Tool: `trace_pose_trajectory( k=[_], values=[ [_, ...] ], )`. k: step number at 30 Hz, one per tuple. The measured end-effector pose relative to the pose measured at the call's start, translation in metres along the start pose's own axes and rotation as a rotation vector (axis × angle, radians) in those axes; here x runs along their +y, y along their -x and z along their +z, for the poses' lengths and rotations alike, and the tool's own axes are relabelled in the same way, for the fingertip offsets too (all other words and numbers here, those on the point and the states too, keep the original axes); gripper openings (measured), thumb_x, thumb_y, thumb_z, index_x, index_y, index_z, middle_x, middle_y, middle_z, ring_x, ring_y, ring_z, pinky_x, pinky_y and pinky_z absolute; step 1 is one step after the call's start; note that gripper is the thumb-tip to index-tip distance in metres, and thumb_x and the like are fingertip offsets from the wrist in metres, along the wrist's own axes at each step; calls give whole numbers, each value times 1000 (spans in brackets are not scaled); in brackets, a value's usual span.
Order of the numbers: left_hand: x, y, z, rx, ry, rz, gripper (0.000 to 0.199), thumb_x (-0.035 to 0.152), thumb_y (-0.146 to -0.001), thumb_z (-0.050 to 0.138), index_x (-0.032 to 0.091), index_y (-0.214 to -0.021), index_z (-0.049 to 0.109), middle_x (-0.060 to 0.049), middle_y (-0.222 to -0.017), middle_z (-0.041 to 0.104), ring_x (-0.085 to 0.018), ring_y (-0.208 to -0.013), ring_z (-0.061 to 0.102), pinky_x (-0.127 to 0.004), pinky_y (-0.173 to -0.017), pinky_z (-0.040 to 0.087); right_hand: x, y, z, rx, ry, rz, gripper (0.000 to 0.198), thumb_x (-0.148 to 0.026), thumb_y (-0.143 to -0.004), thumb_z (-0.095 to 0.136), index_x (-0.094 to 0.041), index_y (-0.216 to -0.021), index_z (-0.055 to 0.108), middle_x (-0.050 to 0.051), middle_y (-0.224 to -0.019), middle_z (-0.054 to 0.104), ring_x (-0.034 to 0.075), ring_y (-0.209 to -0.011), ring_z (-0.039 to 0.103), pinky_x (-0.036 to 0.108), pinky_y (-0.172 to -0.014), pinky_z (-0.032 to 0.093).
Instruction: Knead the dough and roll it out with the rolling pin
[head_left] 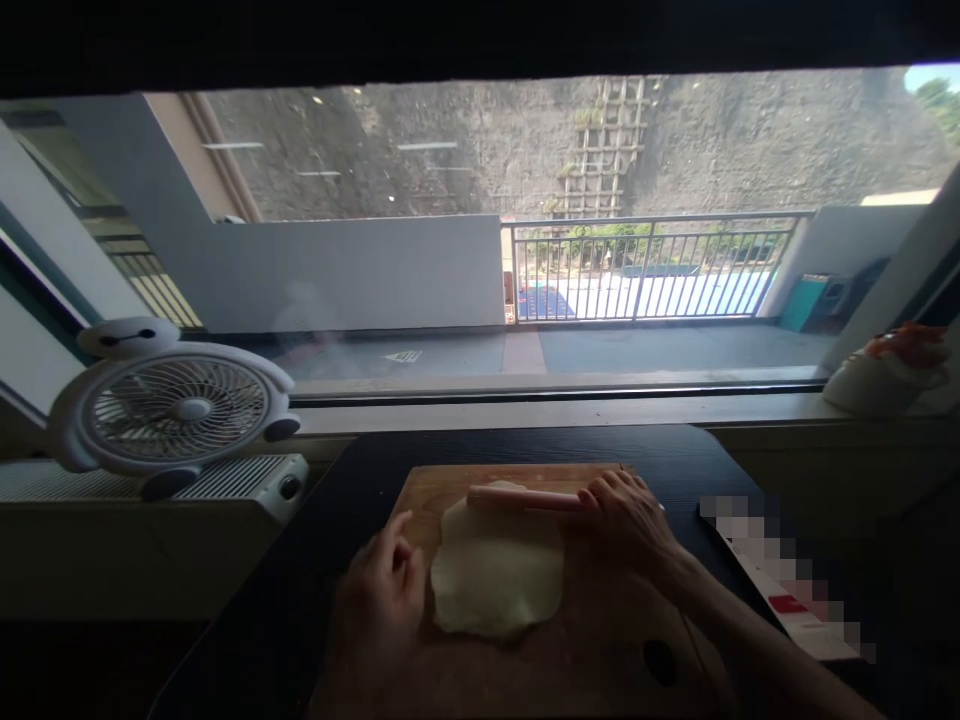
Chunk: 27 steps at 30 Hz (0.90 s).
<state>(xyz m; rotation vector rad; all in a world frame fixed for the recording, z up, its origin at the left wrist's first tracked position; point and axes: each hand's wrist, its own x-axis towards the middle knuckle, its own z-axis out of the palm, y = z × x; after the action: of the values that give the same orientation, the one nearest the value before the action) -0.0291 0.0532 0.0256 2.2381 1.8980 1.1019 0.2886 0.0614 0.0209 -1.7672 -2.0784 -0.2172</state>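
Observation:
A flat, pale sheet of dough (496, 575) with an uneven round edge lies on a wooden cutting board (600, 640). Across its far edge rests a wooden rolling pin (517, 498), its right end gripped by my right hand (626, 510). My left hand (386, 580) is just left of the dough, thumb and fingers curled but apart, with nothing visible between them. It looks slightly blurred. The board's right side has a dark oval hole (660, 662).
The board sits on a black table (315, 560). On the table's right lies a partly blurred-out flat packet (787, 590). A white fan (187, 405) stands on a radiator (277, 485) at left. Beyond is a window sill (562, 411) with a white pot (877, 380) at right.

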Motion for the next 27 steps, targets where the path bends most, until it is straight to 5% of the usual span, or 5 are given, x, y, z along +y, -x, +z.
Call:
trace_pose_trajectory(
  k=[2,6,16,19,27],
  values=[
    [22,-30,7,29,-36,49,36,29,-86,40,14,-116,53,-8,-92,63,-21,-89,60,-34,-86,46,19,22,-5,-33,-9,-60,28,-41,-94,41,-21,-85,59,5,-86,58,19,-84,51,32,-76,34],
    [61,-62,43,-146,-107,157,41,23,-89,32,15,-125,50,-10,-119,60,-23,-116,51,-41,-103,35,15,39,-13,-83,-90,-149,20,-41,-89,53,-22,-93,57,3,-89,59,17,-83,53,29,-74,36],
    [67,-105,110,-416,-223,244,37,27,-90,34,18,-113,62,-11,-131,54,-28,-132,37,-56,-106,23,1,46,-22,-84,-169,-1,18,-34,-89,53,-25,-104,56,2,-92,62,16,-82,57,26,-69,39],
    [62,-101,100,-431,-210,287,38,24,-90,33,20,-115,62,-9,-133,54,-26,-133,36,-53,-108,23,-8,52,-28,-136,-206,10,22,-27,-88,52,-28,-111,55,2,-93,62,16,-80,58,25,-67,40],
    [14,-27,34,-295,-359,360,50,32,-90,34,9,-132,47,-12,-141,43,-26,-134,33,-49,-113,16,-32,78,-30,-210,-290,-124,52,-27,-91,46,-40,-139,32,3,-94,62,19,-82,58,28,-69,46]
  ],
)
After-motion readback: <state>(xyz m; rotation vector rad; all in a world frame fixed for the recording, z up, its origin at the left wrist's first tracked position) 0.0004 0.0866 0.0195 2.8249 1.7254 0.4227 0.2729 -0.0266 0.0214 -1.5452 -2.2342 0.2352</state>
